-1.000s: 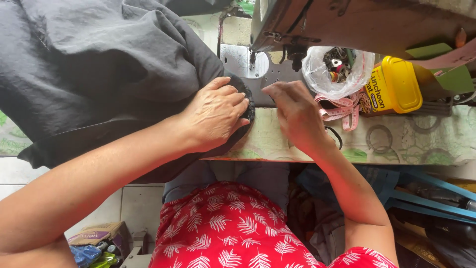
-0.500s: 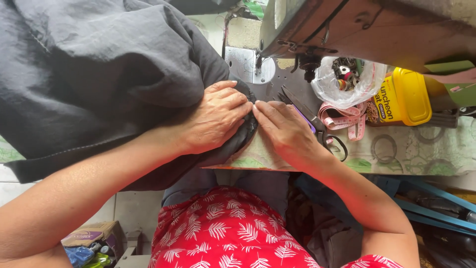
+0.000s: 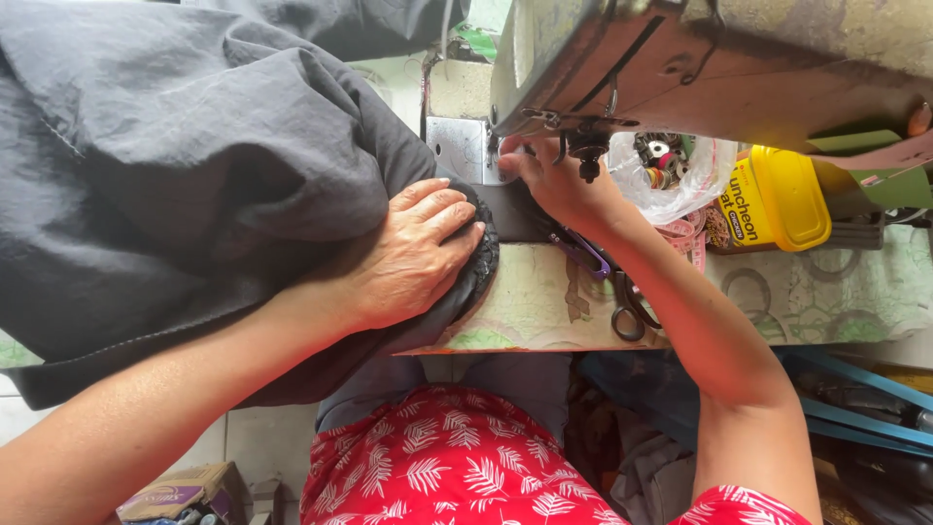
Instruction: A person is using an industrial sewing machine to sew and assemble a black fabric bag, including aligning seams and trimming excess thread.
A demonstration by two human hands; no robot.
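Cloth: the bulky dark grey woven garment (image 3: 185, 185) is heaped at the left, its edge drawn toward the needle so the weight lies clear of the seam.
Left hand: the left hand (image 3: 413, 255) lies flat, fingers spread, pressing the folded edge to the patterned green tabletop (image 3: 544, 292) to keep it from sliding.
Right hand: the right hand (image 3: 554, 180) reaches under the worn grey sewing machine head (image 3: 700, 58), fingertips pinched at the presser foot; what they grip is hidden.
Scissors: black-handled scissors (image 3: 627, 306) lie beside the right forearm, within reach.
Tin: a yellow rectangular tin (image 3: 777, 199) stands at the right.
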